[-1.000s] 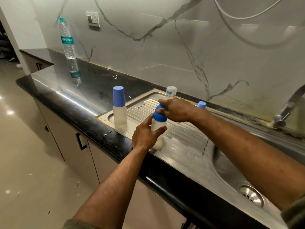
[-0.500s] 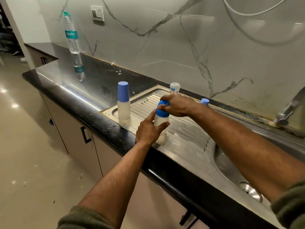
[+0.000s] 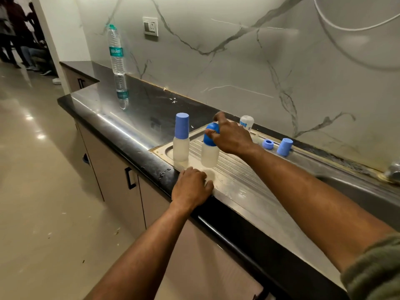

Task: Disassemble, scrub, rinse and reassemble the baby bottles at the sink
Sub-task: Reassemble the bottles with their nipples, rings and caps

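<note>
L hand (image 3: 191, 187) had let go, now flat w/ fingers relaxed on bench (image 3: 138, 131) edge by drainboard (image 3: 233, 176). Beyond, R hand (image 3: 230, 137) gripped blue cap (image 3: 210, 134) of bottle (image 3: 209, 155) standing on drainboard. Prob. reassembled; loose cap (image 3: 284, 147) & ring (image 3: 268, 144) further back.

caps (image 3: 181, 126) blue | counter (image 3: 138, 118) black | wall (image 3: 238, 61) grey-veined white marble
</note>
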